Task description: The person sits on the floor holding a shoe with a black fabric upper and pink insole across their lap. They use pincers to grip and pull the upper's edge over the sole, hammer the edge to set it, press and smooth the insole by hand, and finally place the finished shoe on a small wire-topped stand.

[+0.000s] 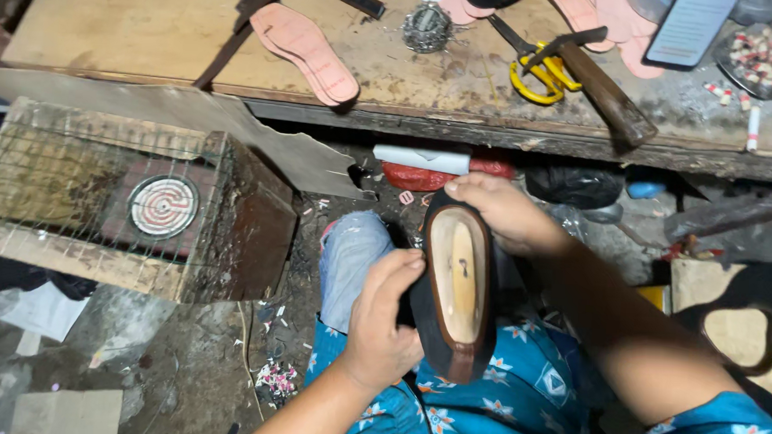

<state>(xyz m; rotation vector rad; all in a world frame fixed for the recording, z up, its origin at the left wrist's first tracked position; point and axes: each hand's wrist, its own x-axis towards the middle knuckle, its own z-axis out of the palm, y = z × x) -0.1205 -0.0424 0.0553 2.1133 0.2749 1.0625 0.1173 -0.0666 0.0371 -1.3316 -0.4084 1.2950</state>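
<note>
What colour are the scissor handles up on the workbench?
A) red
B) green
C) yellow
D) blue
C: the scissors on the wooden workbench have bright yellow handle loops, lying next to a brown wooden handle.
</note>
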